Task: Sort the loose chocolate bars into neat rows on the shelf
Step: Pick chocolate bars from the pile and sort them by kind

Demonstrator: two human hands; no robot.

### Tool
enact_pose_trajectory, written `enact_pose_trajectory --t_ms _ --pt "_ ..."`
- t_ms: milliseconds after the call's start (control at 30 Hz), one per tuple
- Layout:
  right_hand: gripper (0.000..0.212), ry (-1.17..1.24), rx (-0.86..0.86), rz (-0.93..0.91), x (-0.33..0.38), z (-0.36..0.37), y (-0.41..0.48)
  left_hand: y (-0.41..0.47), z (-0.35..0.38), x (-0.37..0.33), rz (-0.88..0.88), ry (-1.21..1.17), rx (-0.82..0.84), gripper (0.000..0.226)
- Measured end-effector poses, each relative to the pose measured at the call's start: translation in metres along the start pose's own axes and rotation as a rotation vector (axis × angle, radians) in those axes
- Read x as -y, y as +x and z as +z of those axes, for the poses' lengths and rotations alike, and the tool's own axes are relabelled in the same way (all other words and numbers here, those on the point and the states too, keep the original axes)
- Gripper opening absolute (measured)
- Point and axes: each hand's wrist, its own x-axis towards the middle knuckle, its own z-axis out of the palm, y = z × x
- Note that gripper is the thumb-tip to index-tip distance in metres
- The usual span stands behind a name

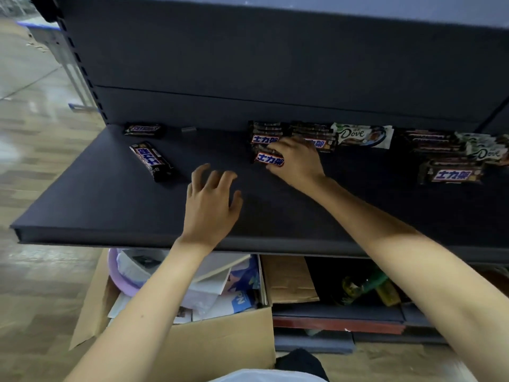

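right hand [296, 161]: fingers curled over snickers bar [268, 158], thumb at its near edge. bar lies flat on shelf [110, 205], just in front of stacked rows [265, 132] at back wall. left hand [212, 199]: fingers spread wide, holding nothing; contact with shelf: cannot tell. at 10 o'clock of left hand: skewed bar [151, 160], then back-wall bar [143, 129]. dove bar [360, 135] at 2 o'clock of right hand. mixed pile [451, 172] at 3 o'clock.

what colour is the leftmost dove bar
Mostly white, dark lettering; leftmost Dove bar, clearest in head view.
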Motion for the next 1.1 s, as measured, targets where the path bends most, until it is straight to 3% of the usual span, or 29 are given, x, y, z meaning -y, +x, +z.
enact_pose_trajectory --t_ms 200,500,800,967,1100 --pt "0.048 -0.094 0.077 -0.006 -0.013 0.010 0.040 -0.002 0.002 0.006 -0.093 -0.093 0.005 0.043" --pt "0.045 -0.091 0.106 0.009 -0.017 0.018 0.055 -0.003 0.003 0.006 -0.089 -0.101 -0.020 0.022" --pt "0.050 -0.096 0.110 0.035 -0.011 0.011 0.046 -0.005 0.001 0.005 -0.099 -0.098 -0.106 0.028" --pt "0.045 -0.101 0.089 -0.069 0.030 0.010 0.033 -0.007 -0.013 0.018 -0.106 -0.085 -0.213 0.022" --pt "0.035 0.155 0.182 -0.173 0.092 0.014 0.037 -0.008 -0.026 0.049 -0.153 0.022 -0.247 0.020"
